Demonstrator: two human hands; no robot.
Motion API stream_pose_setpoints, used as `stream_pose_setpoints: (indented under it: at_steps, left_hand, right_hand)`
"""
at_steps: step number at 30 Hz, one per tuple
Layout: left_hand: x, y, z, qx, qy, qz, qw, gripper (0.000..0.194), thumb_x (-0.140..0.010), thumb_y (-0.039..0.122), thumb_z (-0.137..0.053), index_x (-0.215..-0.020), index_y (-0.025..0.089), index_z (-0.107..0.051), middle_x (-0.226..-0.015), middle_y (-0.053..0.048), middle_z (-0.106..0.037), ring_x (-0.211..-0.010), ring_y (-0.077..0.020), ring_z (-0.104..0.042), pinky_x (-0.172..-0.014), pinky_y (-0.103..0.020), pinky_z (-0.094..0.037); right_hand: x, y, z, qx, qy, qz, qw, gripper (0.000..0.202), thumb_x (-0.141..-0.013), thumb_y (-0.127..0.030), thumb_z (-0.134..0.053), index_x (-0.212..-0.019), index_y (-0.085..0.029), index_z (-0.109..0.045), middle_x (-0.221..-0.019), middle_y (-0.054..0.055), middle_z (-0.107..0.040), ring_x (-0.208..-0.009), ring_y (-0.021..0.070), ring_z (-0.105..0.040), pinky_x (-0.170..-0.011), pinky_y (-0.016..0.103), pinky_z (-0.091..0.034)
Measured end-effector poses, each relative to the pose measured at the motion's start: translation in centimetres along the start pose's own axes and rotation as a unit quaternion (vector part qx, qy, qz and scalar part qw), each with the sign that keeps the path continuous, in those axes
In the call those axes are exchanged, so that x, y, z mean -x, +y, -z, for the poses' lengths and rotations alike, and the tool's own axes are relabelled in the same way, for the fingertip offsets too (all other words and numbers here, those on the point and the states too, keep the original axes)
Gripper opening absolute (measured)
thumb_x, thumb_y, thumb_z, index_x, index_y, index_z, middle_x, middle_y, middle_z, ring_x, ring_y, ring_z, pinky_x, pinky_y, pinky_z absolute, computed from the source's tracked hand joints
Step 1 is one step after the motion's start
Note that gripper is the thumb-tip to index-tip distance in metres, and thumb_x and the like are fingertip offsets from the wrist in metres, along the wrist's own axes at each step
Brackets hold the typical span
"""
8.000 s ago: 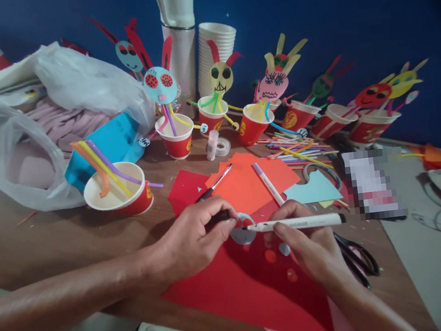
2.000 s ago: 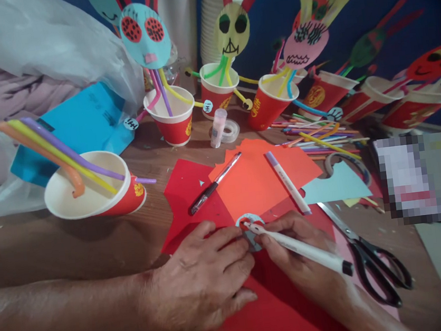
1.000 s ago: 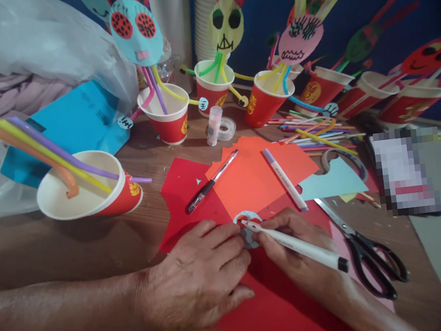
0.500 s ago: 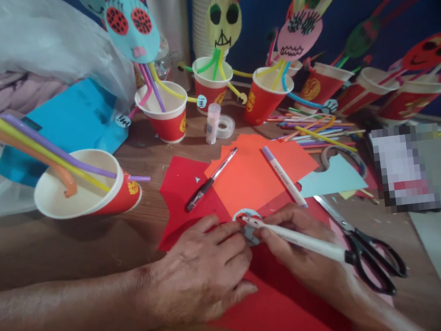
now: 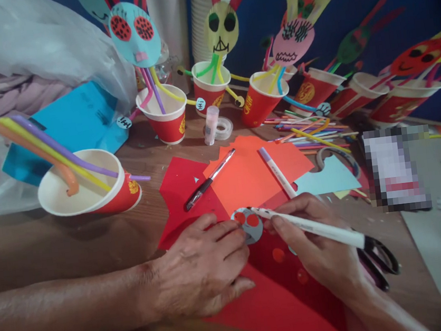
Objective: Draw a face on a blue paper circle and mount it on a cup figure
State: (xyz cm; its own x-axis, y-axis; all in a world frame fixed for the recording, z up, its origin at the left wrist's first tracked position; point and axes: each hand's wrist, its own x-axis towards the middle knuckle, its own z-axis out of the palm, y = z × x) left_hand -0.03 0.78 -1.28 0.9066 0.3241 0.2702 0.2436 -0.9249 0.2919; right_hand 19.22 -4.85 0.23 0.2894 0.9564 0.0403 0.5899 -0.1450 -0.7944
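Note:
A small round paper face (image 5: 254, 233), greyish blue with two red-orange eye circles, lies on red paper (image 5: 280, 307). My left hand (image 5: 202, 266) rests palm down with its fingers stretched out, fingertips on the disc's left edge. In my right hand (image 5: 319, 244) is a white marker (image 5: 319, 227), its tip close to the upper edge of the face. Whether the tip touches it I cannot tell. Loose red-orange circles (image 5: 278, 255) lie below the disc. Under my right forearm the black-handled scissors (image 5: 386, 255) are partly hidden.
Behind lie orange paper (image 5: 241, 171), a black pen (image 5: 210, 180) and a capped marker (image 5: 276, 171). A tilted cup (image 5: 128, 194) with straws is at left. Paper-face cups (image 5: 166, 126), a glue stick (image 5: 211, 125), tape (image 5: 224, 128), straws (image 5: 308, 131) and a blurred phone-like object (image 5: 398, 171) stand around.
The marker tip has moved from the left eye circle up and right to the disc's upper edge. My right hand has shifted right, uncovering both eye circles and the loose circles.

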Motion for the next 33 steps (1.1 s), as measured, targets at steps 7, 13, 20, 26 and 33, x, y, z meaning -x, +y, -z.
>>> stream_pose_setpoints:
  at_steps: [7,13,20,26,33]
  left_hand:
    - [0.0,0.2,0.2,0.006,-0.012,0.012,1.0,0.033,-0.089,0.042,-0.042,-0.099,0.016,-0.061,-0.113,-0.007,-0.063,-0.106,-0.0218,-0.054,-0.09,-0.037,-0.033]
    - [-0.2,0.4,0.4,-0.003,-0.02,0.021,1.0,0.035,-0.09,0.042,-0.041,-0.098,0.016,-0.062,-0.103,-0.008,-0.066,-0.102,-0.0218,-0.056,-0.088,-0.037,-0.035]
    - [-0.2,0.5,0.2,-0.006,-0.014,0.023,1.0,0.037,-0.089,0.044,-0.042,-0.099,0.015,-0.062,-0.106,-0.009,-0.066,-0.103,-0.0225,-0.055,-0.087,-0.036,-0.036]
    - [-0.1,0.4,0.4,-0.011,-0.013,0.024,1.0,0.035,-0.088,0.043,-0.044,-0.098,0.015,-0.062,-0.106,-0.009,-0.066,-0.101,-0.0224,-0.056,-0.086,-0.036,-0.036]
    - [-0.2,0.5,0.5,-0.012,-0.003,0.021,1.0,0.035,-0.087,0.044,-0.046,-0.098,0.014,-0.062,-0.105,-0.007,-0.067,-0.101,-0.0213,-0.056,-0.086,-0.036,-0.035]
  right_hand:
    - [-0.1,-0.5,-0.7,0.04,-0.019,-0.003,0.999,0.017,-0.078,-0.035,-0.058,-0.07,-0.021,-0.055,-0.049,-0.004,-0.061,-0.037,0.0103,-0.055,-0.035,0.018,-0.042]
    - [0.0,-0.7,-1.0,0.032,-0.029,-0.002,0.999,0.016,-0.077,-0.035,-0.06,-0.07,-0.021,-0.056,-0.046,-0.004,-0.059,-0.034,0.0103,-0.052,-0.035,0.019,-0.041]
    - [0.0,-0.2,-1.3,0.023,-0.029,0.02,0.999,0.015,-0.077,-0.034,-0.06,-0.072,-0.02,-0.056,-0.053,-0.002,-0.063,-0.041,0.0111,-0.057,-0.038,0.019,-0.044]
    - [0.0,-0.2,-1.3,0.037,-0.031,0.035,0.998,0.014,-0.077,-0.033,-0.06,-0.073,-0.02,-0.057,-0.055,-0.002,-0.065,-0.043,0.0111,-0.059,-0.04,0.018,-0.045]
    - [0.0,-0.2,-1.4,0.026,-0.04,0.035,0.998,0.012,-0.077,-0.03,-0.061,-0.071,-0.02,-0.056,-0.055,-0.002,-0.066,-0.045,0.0116,-0.062,-0.041,0.017,-0.045]
